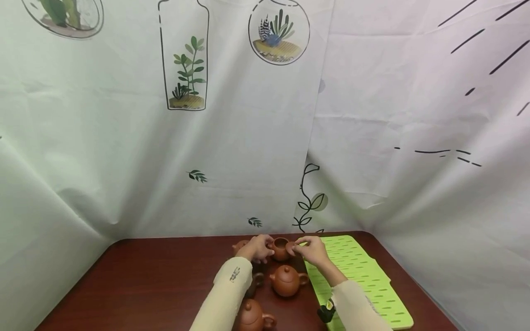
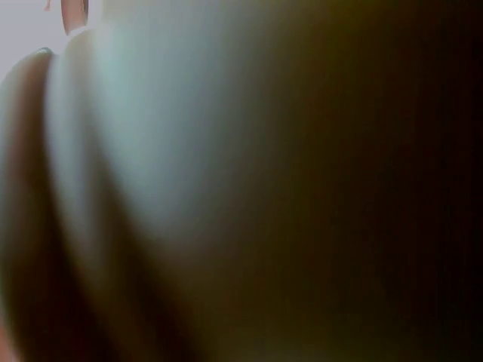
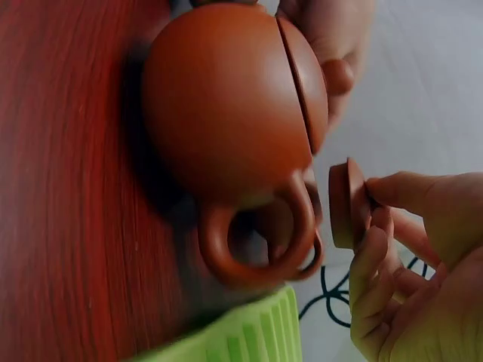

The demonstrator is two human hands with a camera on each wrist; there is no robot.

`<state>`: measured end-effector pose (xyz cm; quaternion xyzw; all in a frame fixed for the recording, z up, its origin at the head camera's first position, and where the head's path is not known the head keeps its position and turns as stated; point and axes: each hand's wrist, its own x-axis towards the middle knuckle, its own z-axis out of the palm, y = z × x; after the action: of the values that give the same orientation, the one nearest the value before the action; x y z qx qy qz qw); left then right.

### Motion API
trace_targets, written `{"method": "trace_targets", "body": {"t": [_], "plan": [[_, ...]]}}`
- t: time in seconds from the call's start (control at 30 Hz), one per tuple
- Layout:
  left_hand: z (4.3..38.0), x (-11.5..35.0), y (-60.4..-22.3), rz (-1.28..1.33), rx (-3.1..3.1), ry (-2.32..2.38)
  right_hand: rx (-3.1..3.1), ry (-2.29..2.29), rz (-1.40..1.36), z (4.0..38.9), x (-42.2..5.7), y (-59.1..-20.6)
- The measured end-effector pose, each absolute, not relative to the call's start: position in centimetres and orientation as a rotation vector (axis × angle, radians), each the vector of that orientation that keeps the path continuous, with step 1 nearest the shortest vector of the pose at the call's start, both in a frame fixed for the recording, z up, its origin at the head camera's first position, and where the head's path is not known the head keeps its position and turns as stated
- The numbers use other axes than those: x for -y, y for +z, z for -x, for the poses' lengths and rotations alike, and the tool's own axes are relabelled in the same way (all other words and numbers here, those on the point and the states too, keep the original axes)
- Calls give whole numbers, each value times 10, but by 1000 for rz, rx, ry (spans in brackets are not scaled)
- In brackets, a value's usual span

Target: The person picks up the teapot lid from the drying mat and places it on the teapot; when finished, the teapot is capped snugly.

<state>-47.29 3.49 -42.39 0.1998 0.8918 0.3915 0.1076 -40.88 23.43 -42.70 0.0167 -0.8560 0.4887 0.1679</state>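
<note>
At the back of the table, an open brown clay teapot [image 1: 280,253] shows its round mouth, uncovered. My left hand [image 1: 260,248] is at its left side, thumb and fingers curled about the spout. My right hand [image 1: 314,251] pinches the teapot's lid [image 3: 350,204] between thumb and fingers, tilted on edge beside the mouth. A second teapot [image 1: 286,281], its lid [image 3: 303,83] on, stands just in front and hides most of the open one in the right wrist view. Blurred close surfaces fill the left wrist view.
More teapots stand about my left arm: one [image 1: 250,316] in front, one [image 1: 239,247] behind the left hand, and another [image 1: 254,281] partly under the sleeve. A green slotted mat [image 1: 356,271] lies on the right of the dark red table [image 1: 145,280]. White printed cloth [image 1: 248,138] hangs behind.
</note>
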Motion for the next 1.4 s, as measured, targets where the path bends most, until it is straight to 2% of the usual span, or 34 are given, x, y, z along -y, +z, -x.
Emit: {"method": "trace_targets", "body": {"t": [0.27, 0.7, 1.4], "plan": [[472, -35, -423, -583, -2623, 1119, 2463, 1361, 8, 417, -220, -423], [473, -29, -423, -594, -2625, 1113, 2537, 1282, -91, 435, -200, -420], [468, -23, -407, -616, -2624, 964, 2612, 1217, -97, 454, -198, -427]]}}
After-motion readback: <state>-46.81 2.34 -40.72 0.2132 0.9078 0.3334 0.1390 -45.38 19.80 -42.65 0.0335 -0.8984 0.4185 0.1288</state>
